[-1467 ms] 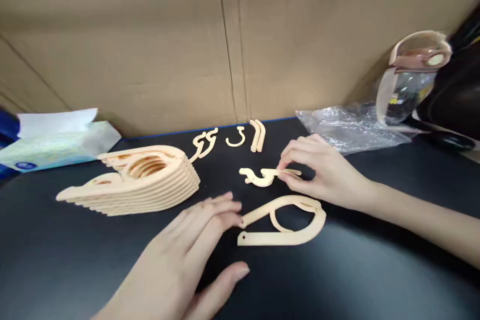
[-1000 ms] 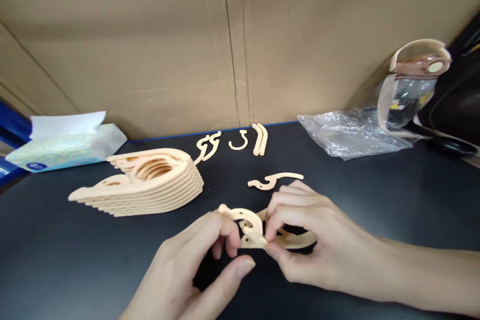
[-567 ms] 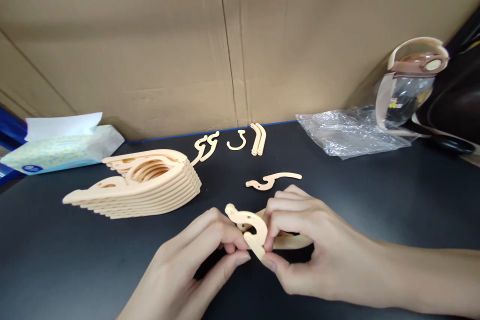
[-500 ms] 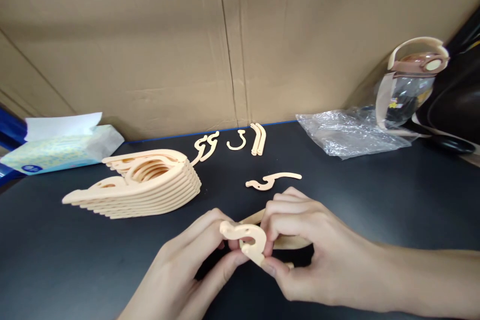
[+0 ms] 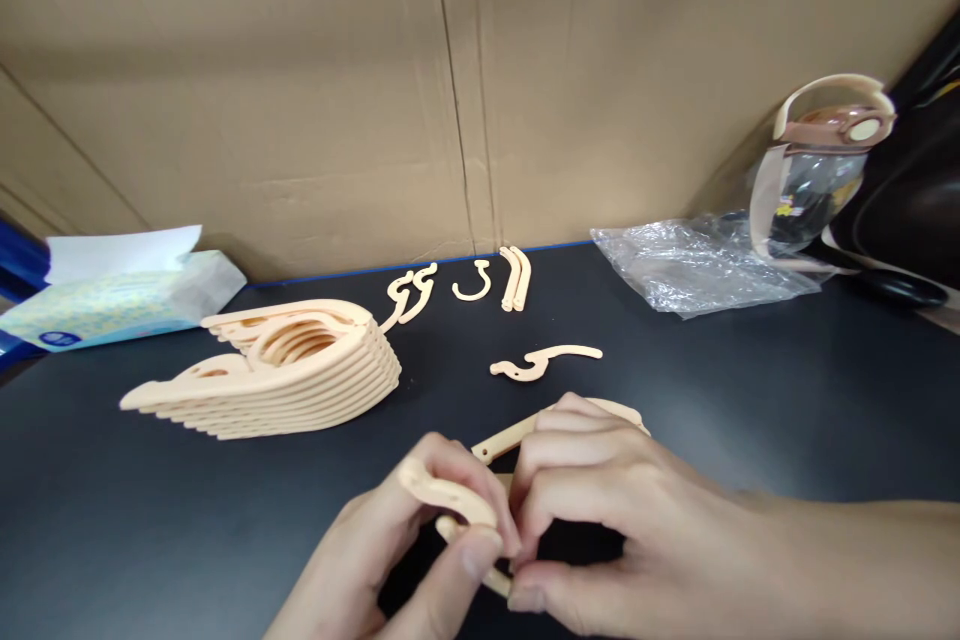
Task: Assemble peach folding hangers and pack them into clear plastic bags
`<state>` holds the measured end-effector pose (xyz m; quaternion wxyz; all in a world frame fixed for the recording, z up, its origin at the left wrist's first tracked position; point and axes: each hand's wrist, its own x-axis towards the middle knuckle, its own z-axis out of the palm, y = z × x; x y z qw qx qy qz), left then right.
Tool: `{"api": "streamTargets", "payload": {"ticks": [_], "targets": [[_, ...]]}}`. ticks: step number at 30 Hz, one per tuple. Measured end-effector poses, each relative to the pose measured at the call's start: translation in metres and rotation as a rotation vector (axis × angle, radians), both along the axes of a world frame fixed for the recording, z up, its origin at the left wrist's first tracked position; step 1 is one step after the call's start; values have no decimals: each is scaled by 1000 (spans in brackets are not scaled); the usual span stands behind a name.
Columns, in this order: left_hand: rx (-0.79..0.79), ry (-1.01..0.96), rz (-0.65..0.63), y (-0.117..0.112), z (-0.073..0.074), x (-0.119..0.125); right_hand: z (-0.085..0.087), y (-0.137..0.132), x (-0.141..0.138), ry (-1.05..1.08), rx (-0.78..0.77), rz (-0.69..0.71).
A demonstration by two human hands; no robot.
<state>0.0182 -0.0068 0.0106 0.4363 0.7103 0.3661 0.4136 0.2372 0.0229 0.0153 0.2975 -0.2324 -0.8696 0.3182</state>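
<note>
A small beige curved hanger piece (image 5: 450,495) with a hooked end is pinched between the thumb and fingers of my left hand (image 5: 397,550). My right hand (image 5: 607,510) closes its thumb and fingers at the lower end of that piece, where the contact is partly hidden. Behind my right hand a longer beige hanger part (image 5: 517,435) with a small hole at its end lies partly covered. Just beyond my hands, on the black table (image 5: 442,400), rests a loose curved piece (image 5: 541,360) of similar shape.
To the left lies a stack of beige hanger frames (image 5: 300,390). Toward the cardboard wall (image 5: 337,120) are two curved pieces (image 5: 411,295), a hook (image 5: 472,285) and slim strips (image 5: 516,278). A tissue pack (image 5: 135,295), plastic bag (image 5: 697,265) and bottle (image 5: 817,180) stand around.
My left hand has shifted slightly down, turning the curved piece so that its hooked end points up and left. More of the longer hanger part now shows behind my right hand.
</note>
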Motion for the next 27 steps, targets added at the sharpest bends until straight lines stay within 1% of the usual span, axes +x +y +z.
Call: {"api": "streamTargets", "payload": {"ticks": [2, 6, 8, 12, 15, 18, 21, 23, 27], "targets": [[-87, -31, 50, 1, 1, -1, -1, 2, 2, 2, 8, 4], [-296, 78, 1, 5, 3, -5, -2, 3, 4, -22, 68, -33], [-304, 110, -2, 6, 1, -8, -1, 4, 4, -35, 103, -38], [-121, 100, 14, 6, -5, -12, 0, 6, 5, -56, 152, -36], [15, 233, -16, 6, -5, -16, 0, 8, 6, -65, 209, -41], [154, 358, -61, 8, -3, -20, -1, 11, 10, -69, 301, -51], [286, 439, -16, 10, -1, -23, -2, 15, 13, -85, 386, -75], [329, 482, 29, 11, 0, -24, -1, 18, 15, -108, 420, -95], [309, 554, 79, 15, 2, -25, -1, 23, 17, -138, 479, -124]]}}
